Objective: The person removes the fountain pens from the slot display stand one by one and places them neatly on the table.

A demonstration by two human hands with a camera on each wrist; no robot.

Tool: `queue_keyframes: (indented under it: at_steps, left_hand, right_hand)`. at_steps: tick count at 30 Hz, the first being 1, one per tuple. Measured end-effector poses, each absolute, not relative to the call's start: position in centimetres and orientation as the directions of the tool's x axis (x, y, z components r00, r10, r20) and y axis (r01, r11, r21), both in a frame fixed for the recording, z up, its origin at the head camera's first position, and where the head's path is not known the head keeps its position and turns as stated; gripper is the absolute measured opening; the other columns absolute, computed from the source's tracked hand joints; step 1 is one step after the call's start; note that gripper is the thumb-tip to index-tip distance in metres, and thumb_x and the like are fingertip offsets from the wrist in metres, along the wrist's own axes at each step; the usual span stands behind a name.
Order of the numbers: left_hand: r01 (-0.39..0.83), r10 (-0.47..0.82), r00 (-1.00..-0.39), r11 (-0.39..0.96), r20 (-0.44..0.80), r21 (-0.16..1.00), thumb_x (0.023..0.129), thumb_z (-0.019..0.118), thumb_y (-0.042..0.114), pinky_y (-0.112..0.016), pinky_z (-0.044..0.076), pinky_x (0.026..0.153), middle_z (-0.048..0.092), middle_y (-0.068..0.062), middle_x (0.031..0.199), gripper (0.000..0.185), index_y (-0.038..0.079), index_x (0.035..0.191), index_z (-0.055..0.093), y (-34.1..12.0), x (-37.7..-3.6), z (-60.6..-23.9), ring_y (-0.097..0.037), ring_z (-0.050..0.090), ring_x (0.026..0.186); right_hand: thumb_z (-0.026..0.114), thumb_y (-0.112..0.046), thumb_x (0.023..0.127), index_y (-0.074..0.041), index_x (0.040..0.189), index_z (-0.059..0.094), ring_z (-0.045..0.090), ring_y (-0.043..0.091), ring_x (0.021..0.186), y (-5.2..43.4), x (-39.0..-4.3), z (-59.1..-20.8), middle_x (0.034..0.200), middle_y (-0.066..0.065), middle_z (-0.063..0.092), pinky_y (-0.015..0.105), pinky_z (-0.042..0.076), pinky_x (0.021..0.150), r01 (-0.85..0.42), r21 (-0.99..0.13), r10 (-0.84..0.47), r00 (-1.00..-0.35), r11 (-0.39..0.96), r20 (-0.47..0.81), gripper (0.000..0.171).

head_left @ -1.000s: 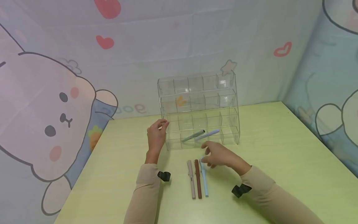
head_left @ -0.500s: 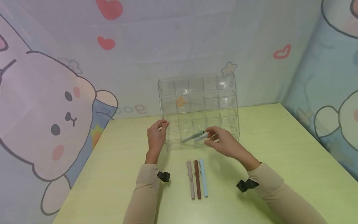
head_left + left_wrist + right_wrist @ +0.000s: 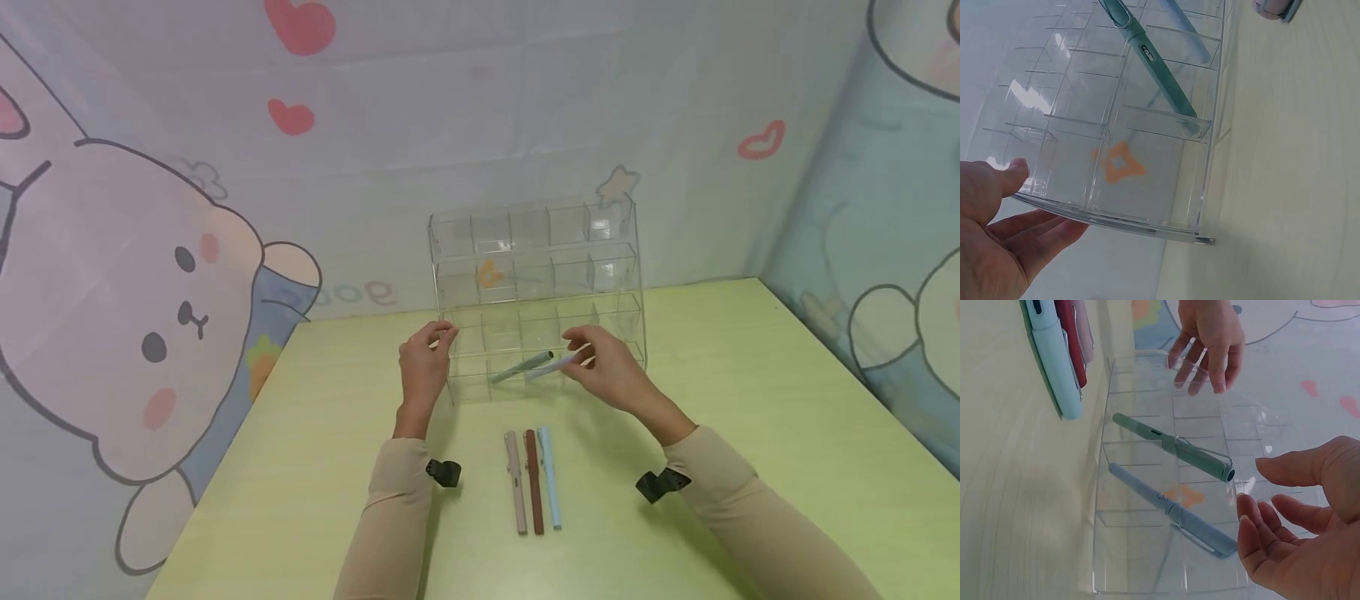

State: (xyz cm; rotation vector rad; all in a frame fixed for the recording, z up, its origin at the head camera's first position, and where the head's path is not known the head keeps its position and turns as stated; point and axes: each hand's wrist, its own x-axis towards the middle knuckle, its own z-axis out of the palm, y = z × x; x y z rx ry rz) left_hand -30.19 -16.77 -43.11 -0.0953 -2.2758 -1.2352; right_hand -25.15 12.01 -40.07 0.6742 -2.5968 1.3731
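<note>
Yellow-green table (image 3: 750,400) (cartoon-bunny walls (image 3: 150,317)); both hands' fingers (image 3: 1260,531) relaxed, holding nothing.

Both arms are showing long, snug beige fabric sleeves (image 3: 390,517) running down to the wrists. A small black wrist-mounted clip device (image 3: 444,472) is sitting at the left cuff, and a matching black clip device (image 3: 660,484) is riding at the right cuff. The bare left hand (image 3: 422,369) and bare right hand (image 3: 611,372) are wearing no gloves.

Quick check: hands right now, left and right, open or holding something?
Left hand: open, fingers touching the clear organizer.
Right hand: open, beside the periwinkle pen, holding nothing.
</note>
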Motion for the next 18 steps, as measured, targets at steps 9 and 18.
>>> queue_keyframes:
  at_steps: [9, 18]
  left_hand:
    - [0.311, -0.193, -0.85, 0.569, 0.491, 0.762, 0.097, 0.069, 0.024, -0.045, 0.06, 0.07, 0.073, -0.022, 0.103, 0.022, 0.004, 0.105, 0.075, -16.7, -30.1, -43.0, -0.035, 0.074, 0.087]
    - [0.311, -0.189, -0.85, 0.572, 0.491, 0.759, 0.097, 0.069, 0.025, -0.048, 0.059, 0.072, 0.073, -0.021, 0.103, 0.022, 0.006, 0.105, 0.075, -16.7, -30.1, -43.1, -0.034, 0.074, 0.087]
  right_hand:
    - [0.072, 0.0, 0.087, 0.008, 0.13, 0.055, 0.066, 0.028, 0.088, 12.6, -26.1, -40.5, 0.118, 0.024, 0.056, 0.037, 0.052, 0.069, -0.43, -0.7, -0.274, -0.903, 0.571, 0.331, 0.046]
    - [0.073, 0.001, 0.086, 0.009, 0.129, 0.055, 0.063, 0.026, 0.082, 12.9, -26.5, -41.2, 0.115, 0.027, 0.055, 0.039, 0.051, 0.068, -0.391, -0.67, -0.253, -0.92, 0.631, 0.299, 0.047]
